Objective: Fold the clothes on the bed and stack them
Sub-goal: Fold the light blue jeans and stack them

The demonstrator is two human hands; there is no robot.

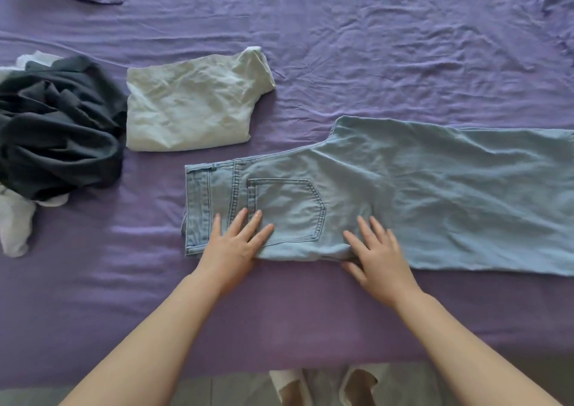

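Both hands lie flat, fingers straight, on the jeans (388,194): left hand (233,244) by the waistband, right hand (379,256) near the seat. Legs run rightward past the frame edge, so the right hand is likelier to bring them over. One folded white garment (192,104) lies far-left; one dark pile (59,126) waits beyond it.

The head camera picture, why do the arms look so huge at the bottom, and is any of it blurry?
Head view: the wide-angle lens stretches the edges, so the forearms balloon. The light blue denim jeans and the left hand and right hand are fairly sharp under soft, even light; no glare; the crumpled dark grey garment loses detail.
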